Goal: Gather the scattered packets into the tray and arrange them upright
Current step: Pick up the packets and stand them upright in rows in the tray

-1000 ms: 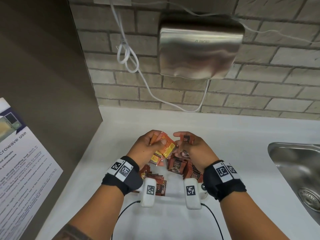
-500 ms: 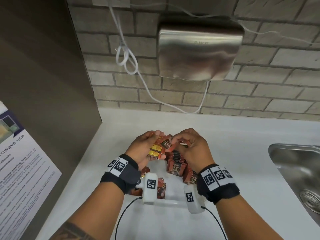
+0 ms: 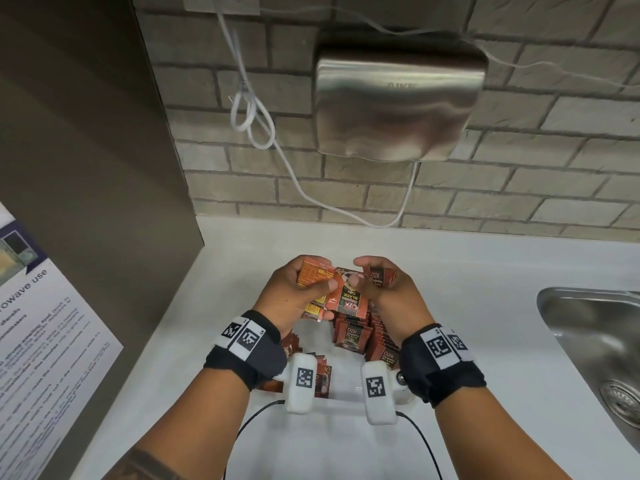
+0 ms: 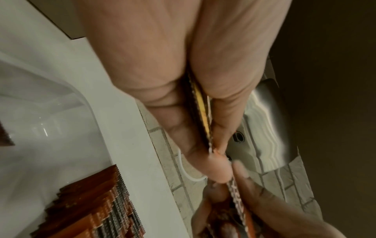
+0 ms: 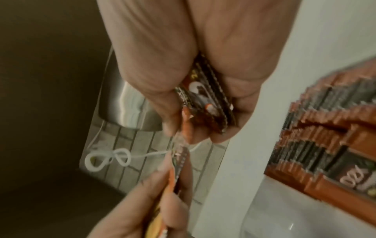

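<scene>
1. Left hand (image 3: 294, 292) clamps an orange packet bundle (image 3: 313, 278); right hand (image 3: 388, 292) pinches dark packets (image 3: 379, 276), both just above the tray (image 3: 346, 389) on the worktop (image 3: 485, 306).
2. Packets look light, thin, floppy and slick; grip flat faces mid-body, not the serrated edges.
3. Filed packets (image 3: 349, 332) stand inside the tray.

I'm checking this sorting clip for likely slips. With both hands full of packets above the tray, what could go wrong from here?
1. The left hand grips a fanned bunch of packets; the loose lower ones might slide out.
2. The right hand holds its own packets while pinching that bunch, so a tug could spill either.
3. A dropped packet could topple the upright row in the tray.
</scene>
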